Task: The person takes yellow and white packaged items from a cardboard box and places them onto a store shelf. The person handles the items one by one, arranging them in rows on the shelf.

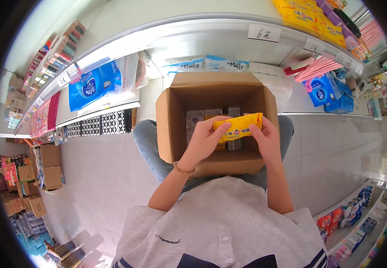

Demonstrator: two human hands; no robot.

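Note:
A yellow packet of soap (238,128) is held level between both hands. My left hand (206,135) grips its left end, thumb on the front; my right hand (267,137) grips its right end the same way. Beneath them stands an open cardboard box (213,167), between my knees. Inside it lie several small white cartons (195,115) and more yellow packaging, partly hidden by my hands. On the upper shelf at the top right lies a pile of similar yellow packets (305,16).
A metal shelf edge (180,30) with price cards curves above the box. Blue tissue packs (94,85) sit on the lower shelf at left, with more blue packs (320,88) at right. Cardboard boxes (51,164) stand on the floor at far left. Another stocked shelf (354,217) is at lower right.

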